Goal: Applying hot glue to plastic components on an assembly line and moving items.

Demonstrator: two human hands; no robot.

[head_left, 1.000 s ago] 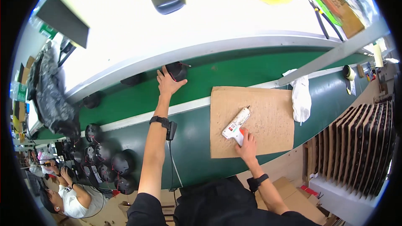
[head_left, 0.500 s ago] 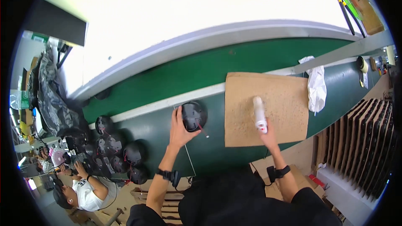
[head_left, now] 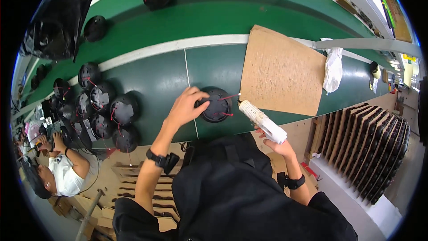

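Observation:
My left hand (head_left: 186, 106) grips the left edge of a black round housing (head_left: 217, 106), its thumb and fingers curled over the rim. The housing lies on the dark green bench, and thin red wires come out of it. One wire reaches right, toward the cardboard. In my right hand (head_left: 277, 144) is a white glue gun (head_left: 263, 120) with a ribbed barrel. Its narrow dark tip points up and left, close to the wire's end and apart from the housing. The gun partly hides my right fingers.
Left of my left hand sit several similar housings (head_left: 125, 109) with red wires. A stained cardboard sheet (head_left: 283, 71) and a crumpled white bag (head_left: 333, 69) lie to the right. Racks (head_left: 363, 147) stand at lower right. Another person (head_left: 67, 172) works at far left.
My view has shifted. The glue gun has come off the cardboard toward me and left, its tip now near the housing's wire. My left hand has stayed at the housing, fingers now higher on its rim.

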